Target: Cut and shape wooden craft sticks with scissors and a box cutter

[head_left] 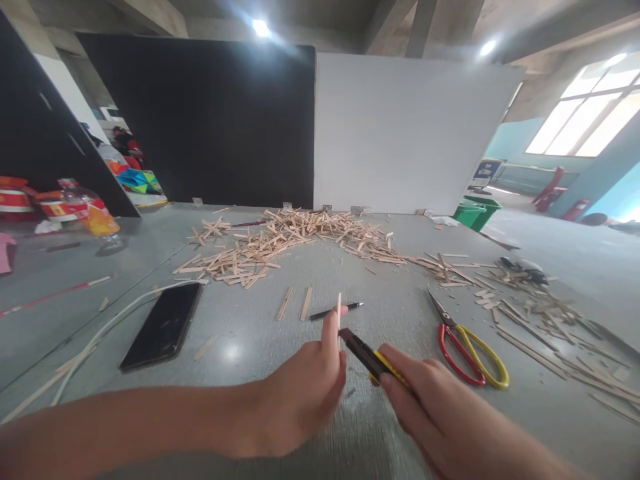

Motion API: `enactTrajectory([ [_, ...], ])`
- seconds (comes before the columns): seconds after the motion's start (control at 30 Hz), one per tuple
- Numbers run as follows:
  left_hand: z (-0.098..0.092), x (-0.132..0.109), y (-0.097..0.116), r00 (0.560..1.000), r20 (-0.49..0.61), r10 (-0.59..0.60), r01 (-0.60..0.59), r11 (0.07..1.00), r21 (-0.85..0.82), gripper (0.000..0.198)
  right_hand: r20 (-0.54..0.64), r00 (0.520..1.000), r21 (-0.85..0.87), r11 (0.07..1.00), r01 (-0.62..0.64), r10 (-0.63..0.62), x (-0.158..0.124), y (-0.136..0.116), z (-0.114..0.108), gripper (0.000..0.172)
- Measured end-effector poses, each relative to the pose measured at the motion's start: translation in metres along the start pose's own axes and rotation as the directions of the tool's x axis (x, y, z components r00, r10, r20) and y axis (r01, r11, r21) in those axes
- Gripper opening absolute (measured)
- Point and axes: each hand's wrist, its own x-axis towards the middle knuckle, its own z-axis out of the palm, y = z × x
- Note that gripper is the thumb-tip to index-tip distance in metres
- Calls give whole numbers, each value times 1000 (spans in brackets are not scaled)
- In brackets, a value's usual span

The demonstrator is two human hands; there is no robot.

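My left hand (pixel 310 380) is closed around a thin wooden stick (pixel 339 308), held upright over the table with its top end poking above my fingers. In my right hand (pixel 425 400) is a yellow and black utility knife (pixel 373 358); its blade end meets the stick's edge near my left fingers, and I cannot tell whether it cuts in. Behind my left hand a black pen (pixel 323 314) lies on the table. Two loose wooden sticks, a nearer-left one (pixel 285 303) and another (pixel 306 304), lie just left of the pen.
A heap of wooden sticks (pixel 280 240) spreads along the back. Scissors (pixel 463 340) with red and yellow handles lie at right, near scattered offcuts (pixel 545 300). A phone (pixel 163 327) with a white cable (pixel 107 327) is at left, and a drink bottle (pixel 95 213) stands beyond.
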Motion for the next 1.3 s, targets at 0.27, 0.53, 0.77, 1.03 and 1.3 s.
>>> enactTrajectory([
  [0.27,2,-3,-5,992,85,92,-89,995,-35,73,451,864,350,847,-401,222,26,4,-46,25],
  [0.53,0,-4,5,1000,3,3,-3,1000,-18,69,303,842,435,722,-539,446,40,-34,-36,23],
  [0.77,6,-18,4,978,-8,211,-208,969,130,60,542,773,366,736,-570,329,30,-3,-68,29],
  [1.03,-2,-14,13,993,-101,60,-45,988,147,72,274,891,304,847,-437,362,41,-34,-40,25],
  [1.3,22,-19,-3,973,30,229,-231,967,110,69,625,737,321,775,-544,259,33,2,-80,31],
])
